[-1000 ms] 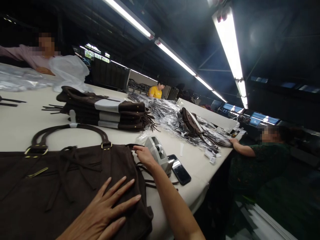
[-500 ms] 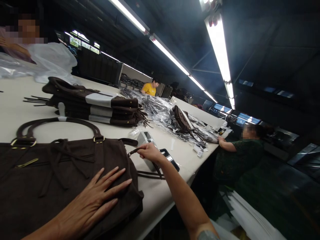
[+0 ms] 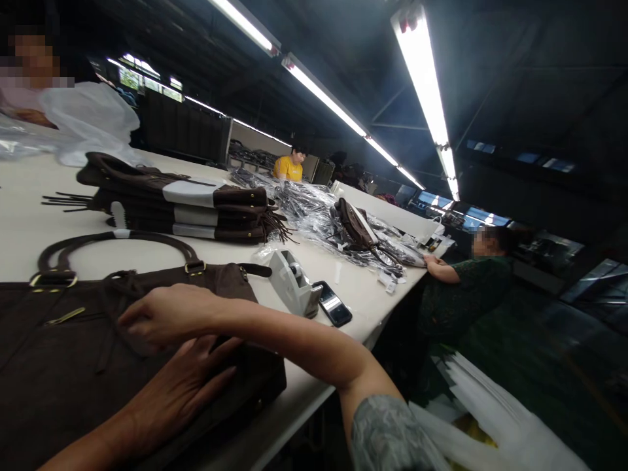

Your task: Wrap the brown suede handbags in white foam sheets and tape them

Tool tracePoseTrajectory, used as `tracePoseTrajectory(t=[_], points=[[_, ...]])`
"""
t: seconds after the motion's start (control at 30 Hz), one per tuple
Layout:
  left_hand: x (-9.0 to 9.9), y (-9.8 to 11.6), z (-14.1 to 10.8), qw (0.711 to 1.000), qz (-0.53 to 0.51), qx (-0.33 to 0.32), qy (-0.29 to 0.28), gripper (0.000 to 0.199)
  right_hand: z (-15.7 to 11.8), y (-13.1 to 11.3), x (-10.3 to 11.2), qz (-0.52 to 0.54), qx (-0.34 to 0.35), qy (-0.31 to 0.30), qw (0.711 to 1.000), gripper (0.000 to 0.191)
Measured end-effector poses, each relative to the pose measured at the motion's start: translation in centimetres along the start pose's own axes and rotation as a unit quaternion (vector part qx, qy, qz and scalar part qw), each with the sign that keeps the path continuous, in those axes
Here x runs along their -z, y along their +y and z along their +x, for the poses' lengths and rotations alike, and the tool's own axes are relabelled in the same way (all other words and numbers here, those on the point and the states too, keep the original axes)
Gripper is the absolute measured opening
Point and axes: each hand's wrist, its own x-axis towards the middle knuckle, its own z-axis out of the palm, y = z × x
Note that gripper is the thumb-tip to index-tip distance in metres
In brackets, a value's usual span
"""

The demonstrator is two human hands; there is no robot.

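A dark brown handbag (image 3: 59,373) lies on the pale table at the lower left, its looped handles (image 3: 122,234) stretched toward the far side. My left hand (image 3: 184,383) rests on the bag's right part with the fingers apart, partly hidden under my right arm. Across it reaches my right hand (image 3: 164,317), over the bag's front near the tied bow (image 3: 120,281). Its fingers are bent and pointing down; whether they hold anything is hidden. Right of the bag stands a grey tape dispenser (image 3: 292,284), beside a phone (image 3: 333,304).
Stacked brown bags (image 3: 216,212) with white bands lie behind the handles. Plastic-wrapped items (image 3: 314,209) and another bag (image 3: 356,226) are farther back. People are at the upper left, far side and right. White sheets (image 3: 505,405) are at the lower right.
My right hand has let go of the strap at the bag's right end and moved left over the front, uncovering the tape dispenser. My left hand remains on the bag.
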Motion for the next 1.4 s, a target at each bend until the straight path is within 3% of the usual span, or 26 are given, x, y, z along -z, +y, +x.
tracePoseTrajectory(t=[0.07,0.13,0.23,0.3,0.37,0.5,0.6,0.7,0.8,0.87,0.93,1.13,1.3,1.4], points=[[-0.3,-0.2,0.1,1.0,0.011,-0.001,-0.029,0.059,-1.4,0.1,1.0,0.069,0.008,0.065,0.995,0.03],[-0.4,-0.2,0.4,0.998,0.004,-0.008,-0.056,0.061,-4.1,0.7,3.7,0.088,-0.014,0.196,0.976,0.036],[-0.1,0.3,1.0,0.995,-0.031,-0.009,-0.093,0.065,-9.2,1.5,8.3,-0.006,-0.107,0.377,0.92,0.052],[0.3,0.7,1.3,0.992,-0.047,-0.001,-0.115,0.065,-12.3,1.4,9.6,-0.051,-0.151,0.435,0.886,0.057],[0.8,1.0,1.5,0.989,-0.057,0.003,-0.137,0.063,-14.5,0.6,8.8,-0.08,-0.144,0.429,0.888,0.052],[1.0,1.0,1.6,0.984,-0.064,0.005,-0.165,0.06,-16.5,-0.6,3.6,-0.127,-0.147,0.268,0.944,0.037],[0.8,0.8,1.6,0.985,-0.065,-0.002,-0.161,0.058,-17.2,0.6,-0.4,-0.113,-0.194,0.2,0.954,0.031],[1.2,1.2,1.4,0.985,-0.088,0.005,-0.15,0.061,-18.6,2.9,-4.2,-0.018,-0.192,0.27,0.943,0.033],[2.1,1.9,1.7,0.984,-0.103,0.053,-0.139,0.07,-20.1,5.3,-8.5,0.083,-0.218,0.375,0.897,0.036],[2.4,2.2,1.9,0.981,-0.077,0.103,-0.143,0.068,-20.6,6.8,-11.2,0.089,-0.213,0.433,0.871,0.041],[2.6,2.2,1.9,0.978,-0.033,0.146,-0.149,0.06,-20.7,7.9,-13.0,0.071,-0.191,0.459,0.864,0.043],[3.6,3.4,-1.7,0.959,0.066,0.265,-0.079,0.056,-20.2,9.0,-14.6,-0.047,-0.105,0.512,0.851,0.041],[4.7,5.0,-4.5,0.943,0.084,0.312,-0.083,0.056,-21.0,9.8,-15.1,-0.094,-0.051,0.426,0.898,0.049],[4.9,5.2,-4.7,0.942,0.074,0.318,-0.073,0.056,-21.4,10.4,-11.9,-0.183,-0.054,0.366,0.911,0.047]])
